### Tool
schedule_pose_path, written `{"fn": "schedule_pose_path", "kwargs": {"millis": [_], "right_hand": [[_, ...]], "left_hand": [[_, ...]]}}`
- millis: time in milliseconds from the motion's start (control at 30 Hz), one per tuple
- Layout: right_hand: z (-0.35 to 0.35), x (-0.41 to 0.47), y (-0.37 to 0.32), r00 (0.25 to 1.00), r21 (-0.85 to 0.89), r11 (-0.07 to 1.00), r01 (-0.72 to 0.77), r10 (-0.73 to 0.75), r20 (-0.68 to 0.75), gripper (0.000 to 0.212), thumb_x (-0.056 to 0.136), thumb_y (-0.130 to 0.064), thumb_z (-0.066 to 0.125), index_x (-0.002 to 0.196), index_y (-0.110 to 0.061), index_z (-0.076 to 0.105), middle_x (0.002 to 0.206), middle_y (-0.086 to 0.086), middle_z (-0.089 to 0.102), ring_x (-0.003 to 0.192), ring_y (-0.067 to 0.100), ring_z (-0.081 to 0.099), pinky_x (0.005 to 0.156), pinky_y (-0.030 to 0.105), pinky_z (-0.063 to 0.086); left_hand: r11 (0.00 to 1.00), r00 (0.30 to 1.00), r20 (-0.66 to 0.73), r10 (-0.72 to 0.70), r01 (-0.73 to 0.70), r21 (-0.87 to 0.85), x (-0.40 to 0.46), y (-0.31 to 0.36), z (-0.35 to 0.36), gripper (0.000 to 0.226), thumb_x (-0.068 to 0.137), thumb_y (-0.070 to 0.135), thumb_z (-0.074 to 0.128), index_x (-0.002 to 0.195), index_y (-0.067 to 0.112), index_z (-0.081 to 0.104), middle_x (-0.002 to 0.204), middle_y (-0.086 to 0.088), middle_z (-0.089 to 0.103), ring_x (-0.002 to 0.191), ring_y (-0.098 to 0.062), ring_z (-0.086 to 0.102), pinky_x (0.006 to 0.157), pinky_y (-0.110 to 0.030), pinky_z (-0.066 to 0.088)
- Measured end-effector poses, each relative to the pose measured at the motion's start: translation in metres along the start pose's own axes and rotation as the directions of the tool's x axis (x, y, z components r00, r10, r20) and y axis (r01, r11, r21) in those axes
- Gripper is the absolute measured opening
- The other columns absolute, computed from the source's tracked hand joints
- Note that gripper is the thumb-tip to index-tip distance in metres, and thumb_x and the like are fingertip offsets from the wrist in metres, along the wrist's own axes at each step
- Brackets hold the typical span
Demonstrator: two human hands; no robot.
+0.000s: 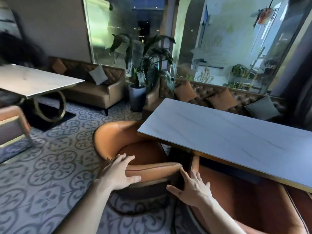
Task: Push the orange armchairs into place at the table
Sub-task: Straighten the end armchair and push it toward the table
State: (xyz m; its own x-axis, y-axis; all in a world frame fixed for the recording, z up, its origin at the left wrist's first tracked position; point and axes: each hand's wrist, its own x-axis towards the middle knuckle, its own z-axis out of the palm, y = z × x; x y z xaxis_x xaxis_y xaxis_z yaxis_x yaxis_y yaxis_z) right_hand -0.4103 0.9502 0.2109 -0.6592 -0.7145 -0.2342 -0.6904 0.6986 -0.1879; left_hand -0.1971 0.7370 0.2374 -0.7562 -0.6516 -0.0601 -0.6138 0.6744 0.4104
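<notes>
Orange armchair (pixel 135 146): at the near-left corner of the bench, seat partly tucked under the top, curved back toward the camera, standing on the patterned carpet.
Left hand (pixel 119 173): spread wide, flat on the top edge of the armchair's back at its left part, fingers draped over the rim, thumb on the outer face; closed on nothing.
Right hand (pixel 191 186): fingers splayed wide, resting at the right end of the same back, in the gap beside the next chair; gripping nothing.
Second orange armchair (pixel 239 200): just right of the first, close beside it, its front under the long near edge of the bench, partly cut off by the bottom of the view.
Bench (pixel 236 132): long pale marbled top with a gold-toned edge, bare surface, running away to the right.
Tufted brown sofa (pixel 211 93): along the far side of the bench, carrying orange and grey cushions.
Potted plant (pixel 145 65): large-leaved, in a grey pot between the two sofas, before the window.
Tan sofa (pixel 94 92): further left, against the wall.
Second bench (pixel 33 81): left, well apart, on a ring-shaped gold base.
Carpet (pixel 50 166): grey-blue, scrolled medallions.
</notes>
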Motion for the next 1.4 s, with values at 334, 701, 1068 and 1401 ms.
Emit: {"fn": "schedule_pose_path", "kwargs": {"millis": [334,701,1068,1401], "right_hand": [[0.034,0.089,-0.152,0.988,-0.041,0.99,0.134,-0.136,-0.067,0.12,0.053,-0.105,0.018,0.155,-0.044,-0.002,0.167,0.01,-0.002,0.152,0.029,-0.001,0.115,0.067,0.019],[0.059,0.265,-0.298,0.988,0.026,0.988,0.152,-0.153,0.004,0.115,0.06,-0.102,0.021,0.155,-0.042,-0.002,0.167,0.01,0.003,0.152,0.028,0.004,0.115,0.064,0.02],[0.063,0.373,-0.36,0.994,0.192,0.981,0.007,-0.027,0.103,0.111,0.066,-0.097,0.035,0.155,-0.042,0.001,0.168,0.008,0.005,0.153,0.029,0.007,0.116,0.062,0.022],[0.113,0.444,-0.441,0.928,0.322,0.871,-0.371,0.337,0.158,0.102,0.075,-0.088,0.048,0.155,-0.042,0.005,0.167,0.008,0.01,0.153,0.027,0.009,0.118,0.055,0.024]], "left_hand": [[0.999,0.989,-0.144,-0.035,0.037,0.008,0.024,-0.138,-0.039,0.092,0.076,0.066,0.065,0.149,0.048,0.011,0.161,0.012,-0.004,0.146,-0.018,-0.003,0.117,-0.044,0.018],[0.99,0.992,-0.077,-0.103,0.11,0.087,0.167,-0.285,-0.095,0.093,0.08,0.063,0.063,0.15,0.047,0.005,0.161,0.013,-0.008,0.147,-0.02,-0.005,0.119,-0.046,0.012],[0.994,0.995,0.099,0.014,-0.025,0.109,0.322,-0.384,-0.131,0.096,0.078,0.063,0.066,0.149,0.05,0.003,0.162,0.014,-0.005,0.147,-0.014,-0.005,0.119,-0.045,0.014],[0.876,0.837,0.378,0.395,-0.467,0.118,0.508,-0.469,-0.103,0.106,0.063,0.078,0.06,0.148,0.05,0.002,0.162,0.01,0.0,0.147,-0.01,-0.008,0.12,-0.04,0.0]]}}
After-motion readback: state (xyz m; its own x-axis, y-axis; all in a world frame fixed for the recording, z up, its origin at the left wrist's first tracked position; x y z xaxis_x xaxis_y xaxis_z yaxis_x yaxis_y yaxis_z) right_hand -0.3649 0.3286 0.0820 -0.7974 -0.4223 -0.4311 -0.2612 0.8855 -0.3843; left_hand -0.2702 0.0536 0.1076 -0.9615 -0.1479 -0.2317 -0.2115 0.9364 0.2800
